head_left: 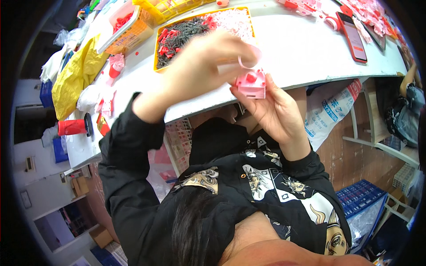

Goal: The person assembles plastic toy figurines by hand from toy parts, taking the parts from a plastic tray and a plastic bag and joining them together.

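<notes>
Workshop room, edges bent and blacked out by the fisheye; white table (293,57) runs across the upper part. Right hand (284,111) is grasping a pink molded plastic piece (253,91), boxy, with a red knob (251,77) on it, thumb and fingers on its sides, at the table's near edge. Left hand (202,60) is raised just left of it, motion-blurred, fingers bent; a pale pink curved strip (245,62) shows at its fingertips, just above the piece. Whether the left hand pinches the strip or only touches it: cannot tell. Strip's exact shape unclear; the underside of the pink piece is hidden.

Containers: yellow tray (155,49) behind the left hand, partly covered by it, has black and red small parts on the left and pale pink ones on the right. Orange-and-white box (128,42) beside it holds red parts. Yellow basket (177,12) cut off at the top edge, contents hard to make out. Pale perforated crate (178,135) below the table, partly hidden by the body.

Upper right: red-edged smartphone (353,37), screen lit, near a heap of pink parts (370,17). Co-worker's arm (408,80) cut off at the right.
</notes>
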Action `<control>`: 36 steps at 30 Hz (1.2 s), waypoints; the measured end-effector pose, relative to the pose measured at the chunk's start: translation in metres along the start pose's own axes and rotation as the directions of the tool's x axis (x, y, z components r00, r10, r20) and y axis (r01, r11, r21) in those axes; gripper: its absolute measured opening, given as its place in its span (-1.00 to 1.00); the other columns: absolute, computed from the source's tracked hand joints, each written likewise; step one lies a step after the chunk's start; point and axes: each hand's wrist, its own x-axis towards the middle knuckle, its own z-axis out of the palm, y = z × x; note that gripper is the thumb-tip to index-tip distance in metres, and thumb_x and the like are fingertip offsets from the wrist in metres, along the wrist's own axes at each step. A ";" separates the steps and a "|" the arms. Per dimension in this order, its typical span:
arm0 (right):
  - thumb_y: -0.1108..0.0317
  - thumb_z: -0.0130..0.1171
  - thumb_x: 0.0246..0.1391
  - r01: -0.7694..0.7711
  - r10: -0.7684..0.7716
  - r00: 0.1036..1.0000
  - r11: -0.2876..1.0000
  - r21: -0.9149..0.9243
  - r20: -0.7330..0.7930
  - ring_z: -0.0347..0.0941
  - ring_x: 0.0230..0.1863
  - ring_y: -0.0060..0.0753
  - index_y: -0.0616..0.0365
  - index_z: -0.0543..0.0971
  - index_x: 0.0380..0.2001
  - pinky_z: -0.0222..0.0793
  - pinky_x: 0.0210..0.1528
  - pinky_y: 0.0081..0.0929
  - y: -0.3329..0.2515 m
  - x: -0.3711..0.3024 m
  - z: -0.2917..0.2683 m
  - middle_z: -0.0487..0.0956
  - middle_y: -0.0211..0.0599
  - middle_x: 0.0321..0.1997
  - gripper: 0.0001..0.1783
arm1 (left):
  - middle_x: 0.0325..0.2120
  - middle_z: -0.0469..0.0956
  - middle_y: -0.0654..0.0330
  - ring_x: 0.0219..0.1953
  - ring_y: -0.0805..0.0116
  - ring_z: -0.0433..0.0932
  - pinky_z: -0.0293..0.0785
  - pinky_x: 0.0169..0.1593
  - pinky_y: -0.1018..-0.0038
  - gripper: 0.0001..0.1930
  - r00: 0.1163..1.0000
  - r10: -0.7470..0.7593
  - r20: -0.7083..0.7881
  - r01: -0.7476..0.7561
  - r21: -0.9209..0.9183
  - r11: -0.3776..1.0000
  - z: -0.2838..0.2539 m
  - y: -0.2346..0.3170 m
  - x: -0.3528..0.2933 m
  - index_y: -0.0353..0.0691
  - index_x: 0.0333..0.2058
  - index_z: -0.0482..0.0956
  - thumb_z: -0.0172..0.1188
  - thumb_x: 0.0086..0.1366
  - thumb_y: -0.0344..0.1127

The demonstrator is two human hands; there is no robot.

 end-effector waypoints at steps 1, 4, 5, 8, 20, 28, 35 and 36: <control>0.18 -0.32 0.41 0.022 -0.023 1.000 0.999 -0.024 -0.021 0.35 0.21 -0.15 0.36 0.18 0.19 0.31 0.29 -0.17 -0.006 0.001 0.000 0.38 0.08 0.15 -0.51 | -0.31 0.61 0.20 -0.27 0.40 0.60 0.51 -0.22 0.49 -0.80 0.997 -0.063 -0.051 0.066 0.073 0.995 -0.013 -0.011 0.013 -0.25 -0.26 0.63 0.33 0.10 -0.42; 0.16 -0.35 0.41 0.073 -0.075 0.996 0.997 -0.030 -0.048 0.34 0.21 -0.01 0.39 0.16 0.19 0.30 0.30 -0.14 -0.014 -0.001 -0.007 0.35 0.24 0.16 -0.49 | -0.42 0.66 0.19 -0.40 0.50 0.56 0.45 -0.29 0.57 -0.78 0.892 -0.397 -0.215 0.381 -0.111 0.918 -0.033 -0.072 0.061 -0.39 -0.26 0.64 0.20 0.22 -0.34; 0.16 -0.35 0.41 0.092 -0.094 0.994 0.995 -0.033 -0.051 0.35 0.20 0.00 0.39 0.16 0.19 0.31 0.30 -0.13 -0.016 -0.004 -0.010 0.35 0.24 0.16 -0.49 | -0.44 0.65 0.08 -0.39 0.38 0.59 0.47 -0.28 0.48 -0.80 0.883 -0.425 -0.200 0.444 0.062 0.894 -0.035 -0.104 0.073 -0.37 -0.28 0.64 0.18 0.21 -0.35; 0.17 -0.35 0.40 0.095 -0.095 0.994 0.995 -0.015 -0.046 0.39 0.16 0.01 0.38 0.16 0.21 0.32 0.28 -0.12 -0.014 -0.010 -0.013 0.35 0.24 0.16 -0.49 | -0.44 0.63 -0.04 -0.37 0.18 0.62 0.49 -0.26 0.37 -0.76 0.861 -0.495 -0.117 0.504 0.321 0.802 -0.034 -0.138 0.089 -0.34 -0.30 0.64 0.20 0.16 -0.27; 0.21 -0.31 0.37 0.126 -0.125 0.991 0.992 0.019 -0.045 0.38 0.17 -0.03 0.32 0.15 0.26 0.34 0.24 -0.17 -0.019 -0.015 -0.019 0.34 0.24 0.19 -0.48 | -0.44 0.60 0.01 -0.33 0.19 0.59 0.48 -0.24 0.37 -0.75 0.838 -0.541 0.075 0.485 0.352 0.801 -0.029 -0.176 0.095 -0.29 -0.25 0.59 0.20 0.15 -0.26; 0.19 -0.28 0.37 0.089 -0.089 0.996 0.996 0.008 -0.017 0.42 0.12 -0.09 0.36 0.22 0.20 0.34 0.22 -0.17 -0.011 -0.011 -0.023 0.41 0.13 0.14 -0.50 | -0.17 0.60 0.11 -0.19 0.35 0.63 0.52 0.03 0.49 -0.58 0.831 -0.538 -0.141 0.454 -0.386 0.803 -0.080 -0.077 -0.009 -0.19 0.02 0.52 0.35 0.17 -0.34; 0.20 -0.29 0.36 -0.024 0.024 1.000 0.999 0.022 0.007 0.35 0.19 0.02 0.43 0.18 0.20 0.28 0.28 -0.12 0.016 -0.004 -0.013 0.31 0.24 0.21 -0.48 | -0.18 0.59 -0.03 -0.13 0.16 0.64 0.56 0.04 0.32 -0.60 0.632 -0.706 -0.318 0.367 -0.680 0.635 -0.064 -0.006 -0.125 -0.28 0.07 0.44 0.23 0.27 -0.39; 0.21 -0.29 0.36 -0.029 0.028 0.999 0.999 0.028 0.017 0.34 0.20 0.05 0.43 0.17 0.21 0.27 0.29 -0.11 0.019 -0.004 -0.014 0.30 0.25 0.22 -0.47 | -0.17 0.58 -0.04 -0.13 0.19 0.63 0.57 0.02 0.33 -0.60 0.607 -0.723 -0.330 0.297 -0.750 0.591 -0.060 0.003 -0.139 -0.29 0.08 0.43 0.22 0.27 -0.41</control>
